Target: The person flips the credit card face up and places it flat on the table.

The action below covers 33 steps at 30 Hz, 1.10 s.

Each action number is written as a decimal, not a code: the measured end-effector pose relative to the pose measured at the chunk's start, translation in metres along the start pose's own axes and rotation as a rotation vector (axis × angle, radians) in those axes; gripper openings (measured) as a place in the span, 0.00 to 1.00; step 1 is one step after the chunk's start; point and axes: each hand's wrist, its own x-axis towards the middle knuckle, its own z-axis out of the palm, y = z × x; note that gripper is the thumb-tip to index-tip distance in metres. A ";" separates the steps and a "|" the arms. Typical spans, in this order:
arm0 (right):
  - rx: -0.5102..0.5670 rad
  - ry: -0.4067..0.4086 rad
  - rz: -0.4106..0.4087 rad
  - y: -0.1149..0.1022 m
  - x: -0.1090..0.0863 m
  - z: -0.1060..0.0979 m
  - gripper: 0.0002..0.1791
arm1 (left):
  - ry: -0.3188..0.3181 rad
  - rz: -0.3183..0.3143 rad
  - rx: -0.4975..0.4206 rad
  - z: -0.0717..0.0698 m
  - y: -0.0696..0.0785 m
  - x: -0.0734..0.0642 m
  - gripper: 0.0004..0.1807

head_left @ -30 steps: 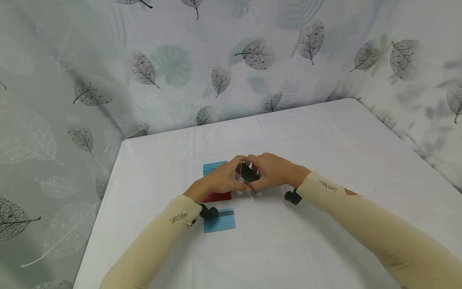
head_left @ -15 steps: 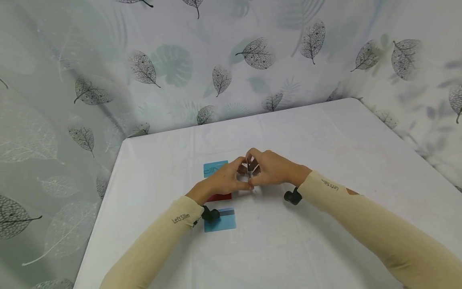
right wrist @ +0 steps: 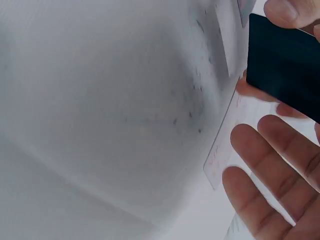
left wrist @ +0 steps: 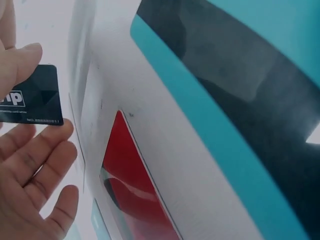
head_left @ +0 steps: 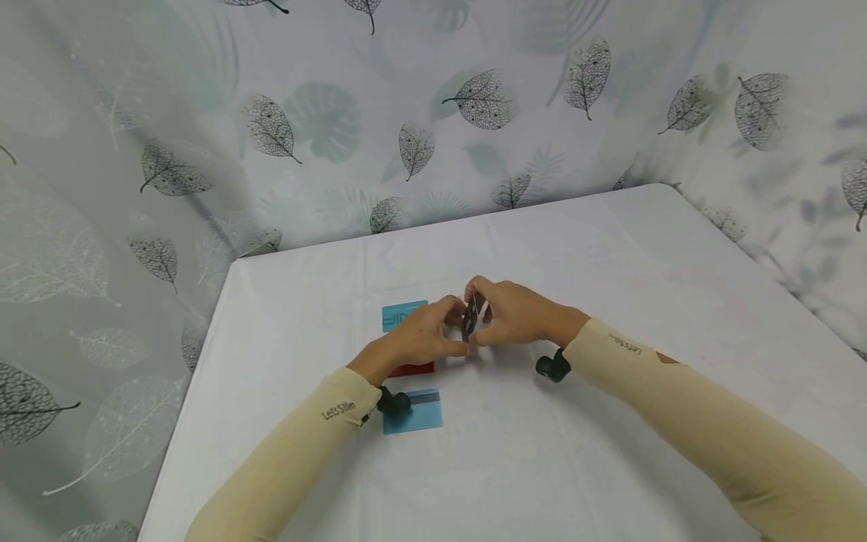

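Note:
A black card (head_left: 470, 320) with white lettering stands on edge, tilted, between my two hands above the table. My left hand (head_left: 423, 331) pinches it from the left; in the left wrist view a thumb lies over the card's printed face (left wrist: 40, 95) and a fingertip touches its lower corner. My right hand (head_left: 515, 312) holds the other side. In the right wrist view a thumb presses the upper edge of the card's plain dark face (right wrist: 285, 65), while several right fingers (right wrist: 270, 175) spread apart below it.
Under my left forearm and hand lie a blue card with a dark stripe (head_left: 423, 418), a red card (head_left: 415, 369) and a blue lettered card (head_left: 400, 313). A pale card with pink marks (right wrist: 216, 160) shows in the right wrist view. Leaf-patterned curtains border the white table (head_left: 576, 452).
The black card has turned in my fingers, from its dark face showing, through edge-on, to tilted. My right hand has risen slightly. The cards on the table have stayed put.

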 end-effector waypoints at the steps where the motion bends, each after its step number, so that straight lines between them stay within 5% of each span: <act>1: -0.016 0.001 0.007 0.000 0.000 -0.001 0.29 | 0.000 0.003 0.013 0.000 0.000 0.000 0.35; 21: -0.261 -0.032 0.022 0.013 -0.004 0.003 0.25 | 0.021 0.013 0.335 0.001 0.000 -0.001 0.28; 33: -0.345 -0.083 0.059 0.015 -0.003 0.006 0.27 | 0.014 0.017 0.424 0.002 0.003 -0.002 0.30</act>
